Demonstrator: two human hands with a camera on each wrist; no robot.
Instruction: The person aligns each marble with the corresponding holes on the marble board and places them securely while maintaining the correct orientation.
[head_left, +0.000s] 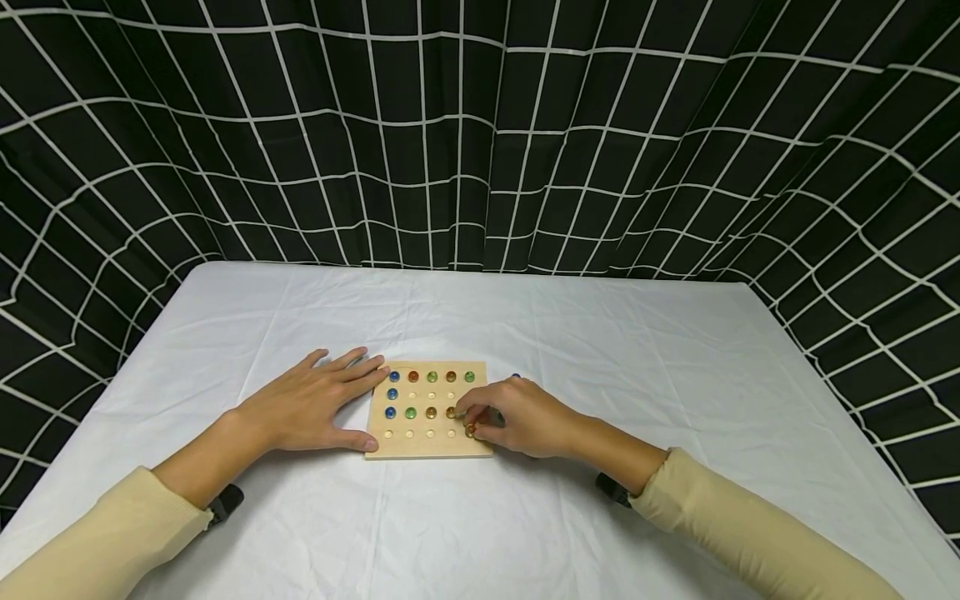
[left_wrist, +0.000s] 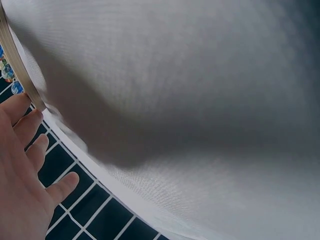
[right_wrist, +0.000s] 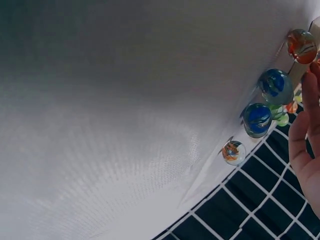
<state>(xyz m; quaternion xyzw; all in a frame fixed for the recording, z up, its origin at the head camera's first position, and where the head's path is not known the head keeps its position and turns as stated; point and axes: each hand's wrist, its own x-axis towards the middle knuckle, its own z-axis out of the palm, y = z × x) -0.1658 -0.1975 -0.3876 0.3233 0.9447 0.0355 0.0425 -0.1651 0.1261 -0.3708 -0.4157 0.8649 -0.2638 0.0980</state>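
Observation:
A square wooden board (head_left: 431, 451) with rows of round hollows lies on the white cloth. Glass marbles fill its back row, and a blue marble (head_left: 392, 393) sits at the left of the row below. The third row shows blue, green and amber marbles. My left hand (head_left: 315, 406) is spread flat at the board's left side, thumb and fingertips on its edge. At the right side, my right hand (head_left: 528, 417) pinches an orange-red marble (head_left: 470, 430) over the front right corner. Its fingers hide the right end of the third row.
Loose marbles lie on the cloth right of the board: a blue marble (right_wrist: 257, 120), another blue marble (right_wrist: 276, 86), a clear orange-streaked marble (right_wrist: 233, 152) and a red-orange marble (right_wrist: 301, 46). A black curtain (head_left: 480, 150) with white grid lines hangs behind the table.

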